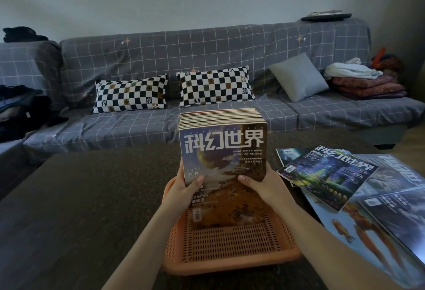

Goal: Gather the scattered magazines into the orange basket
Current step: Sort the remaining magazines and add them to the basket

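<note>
A thick stack of magazines (224, 163) stands upright with its lower edge inside the orange basket (230, 259), front cover facing me. My left hand (184, 189) grips the stack's left side, thumb on the cover. My right hand (259, 186) grips its right side the same way. The slotted plastic basket sits on the dark table (80, 209) just in front of me. Several more magazines (358, 188) lie fanned and overlapping on the table to the right of the basket.
A grey checked sofa (207, 55) runs behind the table with two checkerboard cushions (131, 94), a grey cushion (299, 77) and folded blankets (365, 82). Dark clothes (20, 105) are piled at the left end.
</note>
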The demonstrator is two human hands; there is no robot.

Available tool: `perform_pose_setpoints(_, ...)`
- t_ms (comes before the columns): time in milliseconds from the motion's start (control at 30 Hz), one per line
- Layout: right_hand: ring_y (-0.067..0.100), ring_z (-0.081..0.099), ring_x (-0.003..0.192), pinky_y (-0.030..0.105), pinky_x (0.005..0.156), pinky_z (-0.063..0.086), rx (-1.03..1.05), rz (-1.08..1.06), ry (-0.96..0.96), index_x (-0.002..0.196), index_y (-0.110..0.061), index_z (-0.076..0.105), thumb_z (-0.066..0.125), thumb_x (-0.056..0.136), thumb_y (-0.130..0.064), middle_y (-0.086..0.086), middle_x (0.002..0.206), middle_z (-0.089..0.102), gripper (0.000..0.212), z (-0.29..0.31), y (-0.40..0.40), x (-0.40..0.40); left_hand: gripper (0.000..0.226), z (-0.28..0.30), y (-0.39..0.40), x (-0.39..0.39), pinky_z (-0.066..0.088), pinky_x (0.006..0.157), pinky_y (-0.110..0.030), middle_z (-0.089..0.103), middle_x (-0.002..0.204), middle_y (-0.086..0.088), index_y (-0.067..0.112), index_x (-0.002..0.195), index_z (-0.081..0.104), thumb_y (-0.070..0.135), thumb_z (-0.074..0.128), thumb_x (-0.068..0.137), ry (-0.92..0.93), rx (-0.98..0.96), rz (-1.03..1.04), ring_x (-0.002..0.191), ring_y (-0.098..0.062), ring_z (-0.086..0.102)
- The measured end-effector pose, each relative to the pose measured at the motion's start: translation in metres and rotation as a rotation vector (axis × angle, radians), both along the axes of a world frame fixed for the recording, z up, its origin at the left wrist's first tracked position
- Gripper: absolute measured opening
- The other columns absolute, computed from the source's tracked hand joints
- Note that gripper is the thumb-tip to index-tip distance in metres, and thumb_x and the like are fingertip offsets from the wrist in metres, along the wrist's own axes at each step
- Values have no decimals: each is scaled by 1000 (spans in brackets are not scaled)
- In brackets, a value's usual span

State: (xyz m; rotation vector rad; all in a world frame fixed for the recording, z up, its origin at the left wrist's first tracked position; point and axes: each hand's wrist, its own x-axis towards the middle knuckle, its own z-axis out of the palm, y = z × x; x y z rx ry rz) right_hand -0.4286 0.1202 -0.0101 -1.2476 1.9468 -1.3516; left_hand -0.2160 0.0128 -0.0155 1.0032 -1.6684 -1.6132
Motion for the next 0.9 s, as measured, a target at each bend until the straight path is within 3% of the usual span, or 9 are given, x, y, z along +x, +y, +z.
perform_pose_setpoints(167, 8, 51, 108, 19, 82, 32, 15, -27, 34, 133, -28, 42, 76, 70, -48, -8, 124, 57, 74, 2, 2, 3, 76, -1, 5, -2, 52, 54, -12, 61, 114, 8, 36, 150, 18, 38, 62, 87, -65, -106, 64, 79, 1, 69)
perform_pose_setpoints(233, 6, 51, 106, 20, 83, 33, 13, -25, 34, 131, -31, 44, 76, 70, -48, -9, 123, 58, 71, 3, 3, 4, 76, 0, 7, -1, 52, 58, -14, 62, 115, 8, 36, 150, 18, 38, 62, 88, -85, -131, 77, 84, -2, 68)
perform_pose_setpoints(433, 9, 51, 111, 15, 78, 33, 30, -15, 35, 133, -28, 43, 76, 70, -48, -6, 128, 57, 74, 4, 3, 4, 71, 3, 12, -3, 46, 50, -4, 61, 105, 9, 23, 152, 19, 32, 58, 92, -128, -203, 69, 72, 15, 64)
perform_pose_setpoints(567, 11, 52, 114, 16, 79, 34, 42, -24, 16, 132, -33, 41, 76, 65, -55, -12, 123, 57, 78, 1, 3, 3, 82, 3, 11, -3, 46, 50, -5, 59, 128, -4, 30, 153, 10, 38, 61, 89, -126, -178, 91, 77, 2, 64)
perform_pose_setpoints(667, 12, 52, 115, 27, 89, 37, 66, -44, 18, 130, -39, 40, 73, 57, -67, -21, 109, 55, 85, 0, 4, 1, 86, 4, 14, -2, 46, 50, -4, 56, 133, -5, 31, 153, 6, 38, 62, 88, -144, -185, 94, 76, 7, 63)
perform_pose_setpoints(767, 12, 53, 114, 28, 89, 38, 71, -60, 26, 128, -42, 40, 68, 46, -78, -26, 98, 52, 94, -1, 3, 1, 88, 7, 16, -3, 44, 48, -2, 53, 134, -6, 30, 153, -1, 34, 61, 91, -164, -199, 112, 69, 11, 63)
perform_pose_setpoints(833, 13, 53, 116, 32, 94, 41, 67, -56, 13, 131, -41, 38, 65, 40, -84, -23, 108, 56, 104, 0, 4, 1, 91, 9, 18, -2, 46, 50, -5, 51, 137, -4, 32, 153, -6, 35, 60, 91, -168, -191, 126, 75, 6, 60)
perform_pose_setpoints(900, 17, 50, 122, 40, 101, 40, 66, -49, -15, 139, -36, 32, 64, 40, -84, -11, 129, 55, 115, 2, 6, 2, 93, 13, 23, 0, 53, 62, -13, 52, 135, 2, 33, 152, -8, 36, 61, 90, -158, -189, 136, 83, 4, 59)
